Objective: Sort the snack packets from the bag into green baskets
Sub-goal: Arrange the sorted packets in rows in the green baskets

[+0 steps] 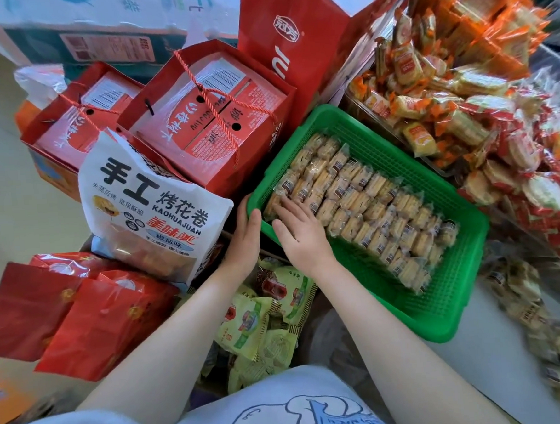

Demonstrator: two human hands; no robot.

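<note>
A green basket (448, 303) sits tilted in the middle, lined with rows of small clear snack packets (366, 203) of yellow biscuits. My left hand (246, 238) grips the basket's near-left rim, thumb over the edge. Inside the basket, my right hand (297, 228) lies with fingers straight on the packets at the near-left corner. The white snack bag (147, 203) with black lettering stands just left of my left hand, its top torn.
Red gift bags (210, 117) crowd behind and to the left, more red bags (75, 316) at lower left. Heaps of orange and red snack packets (462, 102) fill the right. Yellow-green packets (262, 324) lie under my forearms. A white counter edge (484, 356) is beneath the basket.
</note>
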